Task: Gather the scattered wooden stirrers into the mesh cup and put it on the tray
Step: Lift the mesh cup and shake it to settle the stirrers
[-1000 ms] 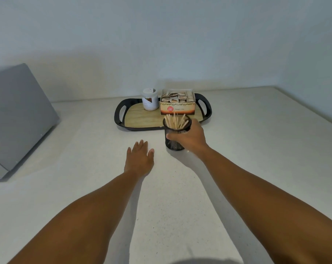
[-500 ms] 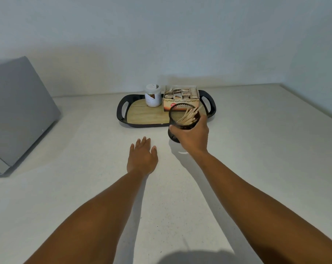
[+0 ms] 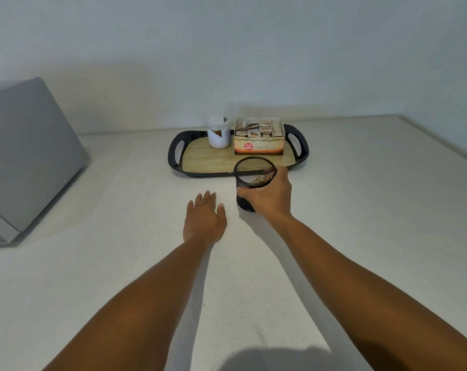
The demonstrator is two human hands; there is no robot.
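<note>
My right hand (image 3: 269,196) grips the black mesh cup (image 3: 249,178) from its right side and holds it tilted toward me, just in front of the tray's front rim. Wooden stirrers (image 3: 261,179) lie inside the cup against its near wall, blurred. The tray (image 3: 200,163) is black with a wood-look floor and handles at both ends, and it sits near the back wall. My left hand (image 3: 204,218) lies flat on the counter, palm down, fingers slightly apart, left of the cup and empty.
On the tray stand a white jar (image 3: 219,132) and an open box of tea bags (image 3: 259,140). A grey appliance (image 3: 26,162) stands at the left. The pale counter meets walls at the back and right.
My right hand has lifted the cup off the counter and carried it toward the tray, tipping its mouth toward me. The stirrers have slid to the cup's near side. My left hand has stayed put.
</note>
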